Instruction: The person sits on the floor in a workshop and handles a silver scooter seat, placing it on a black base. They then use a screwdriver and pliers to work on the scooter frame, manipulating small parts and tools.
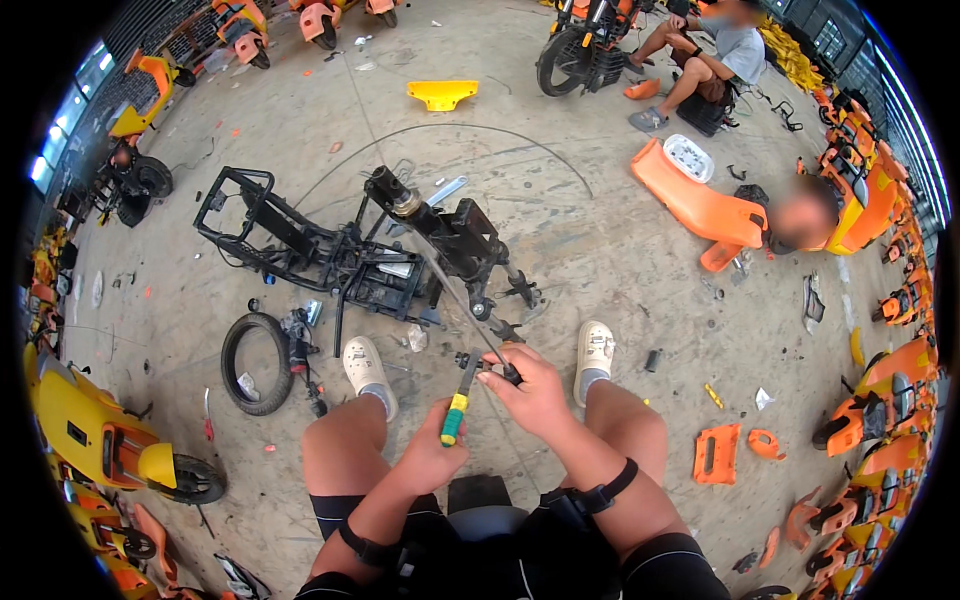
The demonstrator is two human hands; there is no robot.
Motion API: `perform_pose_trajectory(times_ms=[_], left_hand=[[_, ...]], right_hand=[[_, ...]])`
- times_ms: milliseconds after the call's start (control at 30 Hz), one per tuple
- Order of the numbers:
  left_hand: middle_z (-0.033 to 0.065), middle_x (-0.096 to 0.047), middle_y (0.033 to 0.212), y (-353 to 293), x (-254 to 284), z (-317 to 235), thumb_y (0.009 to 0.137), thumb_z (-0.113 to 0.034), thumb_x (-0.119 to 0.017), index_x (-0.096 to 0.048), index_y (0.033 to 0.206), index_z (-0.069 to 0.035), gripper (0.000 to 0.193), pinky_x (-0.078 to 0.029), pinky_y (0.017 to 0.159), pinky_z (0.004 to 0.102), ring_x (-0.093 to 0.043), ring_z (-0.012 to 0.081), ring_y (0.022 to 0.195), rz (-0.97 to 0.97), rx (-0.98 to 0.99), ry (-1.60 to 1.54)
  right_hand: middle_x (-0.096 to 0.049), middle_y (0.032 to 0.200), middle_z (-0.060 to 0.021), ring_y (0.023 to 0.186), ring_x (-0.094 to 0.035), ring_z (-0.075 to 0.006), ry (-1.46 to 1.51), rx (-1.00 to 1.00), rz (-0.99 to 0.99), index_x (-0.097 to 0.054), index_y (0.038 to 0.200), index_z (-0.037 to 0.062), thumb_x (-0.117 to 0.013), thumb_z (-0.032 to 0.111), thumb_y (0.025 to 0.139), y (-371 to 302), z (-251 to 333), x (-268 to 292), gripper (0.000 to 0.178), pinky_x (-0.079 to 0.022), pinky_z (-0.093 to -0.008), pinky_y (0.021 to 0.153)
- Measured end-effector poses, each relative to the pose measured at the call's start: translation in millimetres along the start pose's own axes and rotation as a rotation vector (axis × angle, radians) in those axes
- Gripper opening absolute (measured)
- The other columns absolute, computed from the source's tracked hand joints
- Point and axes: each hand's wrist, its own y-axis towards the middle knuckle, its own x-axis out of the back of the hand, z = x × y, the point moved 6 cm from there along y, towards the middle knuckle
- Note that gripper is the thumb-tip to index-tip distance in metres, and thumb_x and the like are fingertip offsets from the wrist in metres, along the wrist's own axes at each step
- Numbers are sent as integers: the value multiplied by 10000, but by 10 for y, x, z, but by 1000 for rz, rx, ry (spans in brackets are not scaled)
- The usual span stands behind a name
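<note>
Near the middle, between my knees, my left hand [430, 447] is wrapped round a green-and-yellow handled tool [455, 418] with a flat metal shaft pointing up; its exact kind is unclear. My right hand [530, 392], closed, grips the black end of a cable [458, 292]. The cable runs up toward the steering column [398, 197] of a bare scooter frame. A small black fitting [463, 359] sits by the tool's tip, next to my right fingers. Beyond my hands the stripped black frame [330, 248] lies on the concrete floor.
A loose tyre [256, 364] lies left of my left foot. Ahead is a yellow panel [442, 95]; orange body parts [690, 200] lie at the right. Another person [735, 50] sits at the far right by a black motorbike [585, 50]. Scooters line both sides.
</note>
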Motion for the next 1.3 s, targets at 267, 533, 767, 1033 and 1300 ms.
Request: perform_pose_trajectory(times_ms=[267, 533, 767, 1033, 1300], left_hand=[[86, -569, 1000, -67, 39, -261, 791, 0, -578, -415, 1366, -61, 601, -479, 796, 310, -577, 182, 903, -139, 19, 234], [88, -575, 968, -156, 68, -315, 812, 11, -568, -430, 1344, -61, 555, -476, 805, 317, -581, 190, 892, -154, 47, 225], [45, -549, 964, -195, 204, -84, 801, 20, -581, -439, 1338, -66, 563, -467, 776, 274, -548, 135, 862, -149, 46, 132], [41, -551, 1014, -198, 480, 265, 773, -30, -592, -411, 1386, -92, 643, -472, 698, 276, -550, 127, 831, -84, 96, -128], [28, -548, 998, -228, 709, 416, 781, 27, -617, -451, 1366, -82, 618, -477, 688, 270, -556, 126, 828, -77, 98, -204]], right_hand=[[-649, 883, -30, 776, -544, -80, 72, -223, 16, -675, 1051, -4, -768, 193, 864, -14, -76, -62, 287, -464, -251, 697], [-619, 713, -24, 653, -507, -62, 112, -371, 86, -688, 1006, 2, -753, 312, 887, -17, -169, -127, 339, -441, -252, 598], [-646, 763, -17, 693, -536, -65, 76, -305, 101, -679, 964, -2, -768, 239, 875, 36, -164, -326, 272, -456, -257, 627], [-656, 830, -125, 703, -619, -281, -132, -12, 119, -662, 950, 16, -761, 299, 851, 161, -40, -699, 315, -492, -359, 644], [-655, 832, -110, 721, -619, -194, -144, -144, 237, -678, 1019, 30, -760, 290, 862, 175, 38, -909, 315, -487, -329, 655]])
